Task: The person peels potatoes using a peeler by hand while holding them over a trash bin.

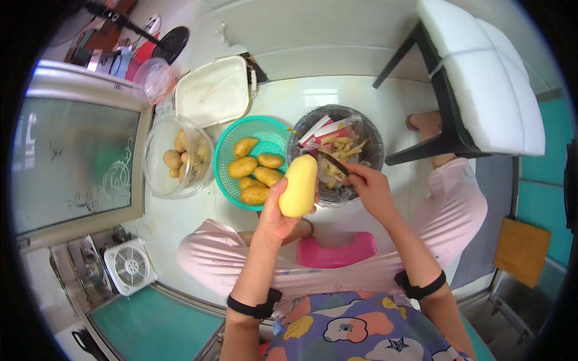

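Observation:
My left hand (280, 214) holds a large peeled yellow potato (299, 186) upright near the bin's lower left edge. In my right hand (368, 187) is a dark, narrow tool (334, 163), a knife or peeler, held over the lined bin; its exact kind cannot be told. The grey bin (380, 151) holds potato peelings (345, 148), red and white packaging (323, 131) and clear plastic. Left of it, a green plastic colander (221, 176) contains several unpeeled, yellow-skinned potatoes (242, 167). Farther left, more potatoes (172, 159) lie in a clear plastic container (149, 169).
A white tray or lid (214, 92) lies behind the colander. A pink stool (336, 252) sits between my legs. A black-legged chair with white padding (487, 76) stands at the right. At the left are a glass-panelled door (81, 153) and a white fan (131, 267).

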A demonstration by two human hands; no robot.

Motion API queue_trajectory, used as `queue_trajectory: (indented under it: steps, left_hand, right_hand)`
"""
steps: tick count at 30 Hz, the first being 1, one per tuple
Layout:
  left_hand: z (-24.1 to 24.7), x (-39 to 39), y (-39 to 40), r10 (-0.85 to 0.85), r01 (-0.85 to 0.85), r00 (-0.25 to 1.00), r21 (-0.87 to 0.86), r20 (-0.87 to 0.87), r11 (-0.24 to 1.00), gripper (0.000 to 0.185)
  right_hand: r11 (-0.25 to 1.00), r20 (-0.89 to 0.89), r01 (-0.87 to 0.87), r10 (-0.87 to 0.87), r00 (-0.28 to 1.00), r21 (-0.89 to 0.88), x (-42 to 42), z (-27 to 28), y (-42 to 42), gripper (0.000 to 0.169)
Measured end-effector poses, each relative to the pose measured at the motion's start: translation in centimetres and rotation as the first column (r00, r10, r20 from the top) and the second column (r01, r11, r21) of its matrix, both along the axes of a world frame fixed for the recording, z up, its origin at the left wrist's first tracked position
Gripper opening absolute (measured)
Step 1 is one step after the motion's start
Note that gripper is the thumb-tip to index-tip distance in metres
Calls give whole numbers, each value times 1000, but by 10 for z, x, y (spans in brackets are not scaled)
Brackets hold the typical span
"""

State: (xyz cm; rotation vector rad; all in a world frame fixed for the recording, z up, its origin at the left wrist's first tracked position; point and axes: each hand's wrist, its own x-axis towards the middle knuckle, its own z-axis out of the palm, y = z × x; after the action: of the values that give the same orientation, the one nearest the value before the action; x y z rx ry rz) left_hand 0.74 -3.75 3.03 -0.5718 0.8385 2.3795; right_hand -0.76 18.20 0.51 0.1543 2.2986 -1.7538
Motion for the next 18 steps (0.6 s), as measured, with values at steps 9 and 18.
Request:
queue_trajectory:
  steps: [9,18]
  left_hand:
    - [-102,-79,-103,465,-251,834,-546,297,799,45]
    - [-203,-121,-85,280,33,892,-669,355,742,56]
  right_hand:
    - [998,207,11,2,978,-63,-1,17,1,29]
    - [1000,291,-7,11,957,-18,-6,8,3,27]
